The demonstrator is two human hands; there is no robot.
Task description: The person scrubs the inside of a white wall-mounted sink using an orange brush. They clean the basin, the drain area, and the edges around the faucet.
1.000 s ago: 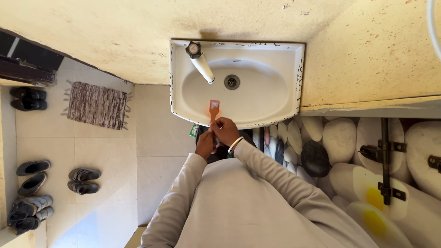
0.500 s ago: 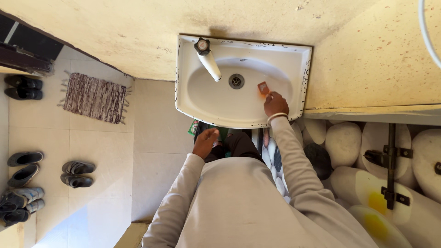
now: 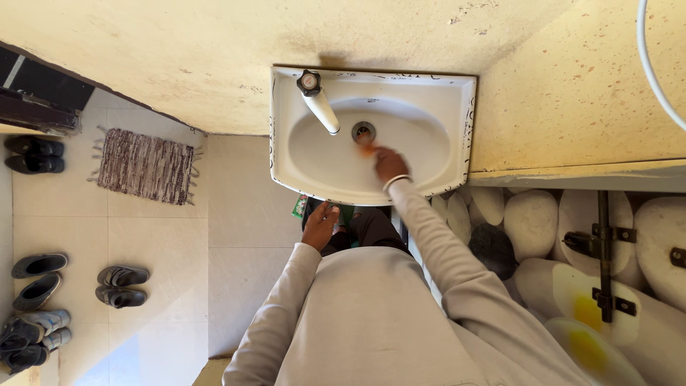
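Head view, looking straight down: a person in a pale grey long-sleeved top stands at a white wall-mounted washbasin (image 3: 457, 93). The right hand (image 3: 389, 166) reaches into the bowl, closed around a small orange object (image 3: 367, 149) that shows blurred at the fingertips, just beside the drain (image 3: 363, 131) and below the spout of the tap (image 3: 319, 106). The left hand (image 3: 319, 225) hangs apart from it, under the basin's front rim, fingers loosely spread and holding nothing. The work in hand looks to be a rub or scrub of the basin's inner surface near the drain, with the orange piece pressed against the porcelain; what the piece is cannot be told through the blur. A further pass would call for steady pressure and a firm grip, since wet porcelain is slippery and the drain lies close. On the tiled floor at left lie a striped woven mat (image 3: 145, 166) and several pairs of shoes (image 3: 122, 275).
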